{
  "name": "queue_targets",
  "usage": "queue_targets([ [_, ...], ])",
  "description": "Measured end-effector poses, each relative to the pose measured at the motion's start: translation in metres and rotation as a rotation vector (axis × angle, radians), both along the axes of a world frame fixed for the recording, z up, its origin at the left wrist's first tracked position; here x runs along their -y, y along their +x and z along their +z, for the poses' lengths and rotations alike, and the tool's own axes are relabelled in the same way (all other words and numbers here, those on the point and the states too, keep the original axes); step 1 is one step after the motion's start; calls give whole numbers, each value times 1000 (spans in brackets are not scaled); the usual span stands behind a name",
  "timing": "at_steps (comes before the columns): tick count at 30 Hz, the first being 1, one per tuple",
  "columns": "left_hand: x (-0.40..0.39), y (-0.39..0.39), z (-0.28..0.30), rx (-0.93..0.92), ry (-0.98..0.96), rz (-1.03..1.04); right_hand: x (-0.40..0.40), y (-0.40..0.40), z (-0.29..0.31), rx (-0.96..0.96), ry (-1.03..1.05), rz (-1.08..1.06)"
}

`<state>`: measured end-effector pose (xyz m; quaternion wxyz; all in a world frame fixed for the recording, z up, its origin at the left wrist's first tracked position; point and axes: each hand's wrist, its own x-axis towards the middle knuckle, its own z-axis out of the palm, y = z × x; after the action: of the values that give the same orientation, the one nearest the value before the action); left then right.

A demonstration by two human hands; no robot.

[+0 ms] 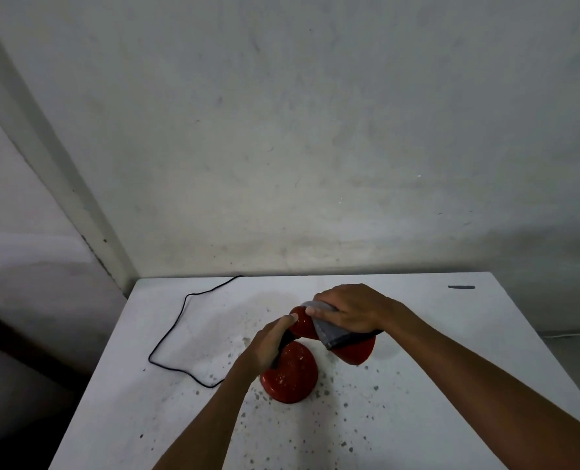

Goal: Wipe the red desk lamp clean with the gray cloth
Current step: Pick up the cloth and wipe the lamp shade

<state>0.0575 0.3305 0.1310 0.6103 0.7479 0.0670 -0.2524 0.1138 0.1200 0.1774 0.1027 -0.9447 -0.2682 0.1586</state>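
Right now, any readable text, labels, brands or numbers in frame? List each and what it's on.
None readable.
red desk lamp: no brand or label visible on base or shade.
gray cloth: no tag or print visible.
Small dark strip at the white table's far right edge: too small to tell whether it carries any text.
Wall: scuffs only, no signs.

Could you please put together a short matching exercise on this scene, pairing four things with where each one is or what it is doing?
Things:
1. gray cloth
2. left hand
3. black cord
4. lamp base

Places or states:
A. grips the lamp's dark neck
B. stands on the speckled white table
C. pressed on the red lamp shade under the right hand
D. loops across the table toward the far edge

Pairs: 1-C, 2-A, 3-D, 4-B
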Motion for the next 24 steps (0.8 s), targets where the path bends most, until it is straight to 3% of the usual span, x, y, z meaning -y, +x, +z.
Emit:
queue_targets([
  [8,3,-2,4,0,-6,-21,30,-10,-4,47,41,-50],
  [16,1,1,2,18,8,-14,-5,-23,-16,293,75,12],
  [24,3,-1,5,-3,31,-7,34,-23,-11,213,45,-68],
])
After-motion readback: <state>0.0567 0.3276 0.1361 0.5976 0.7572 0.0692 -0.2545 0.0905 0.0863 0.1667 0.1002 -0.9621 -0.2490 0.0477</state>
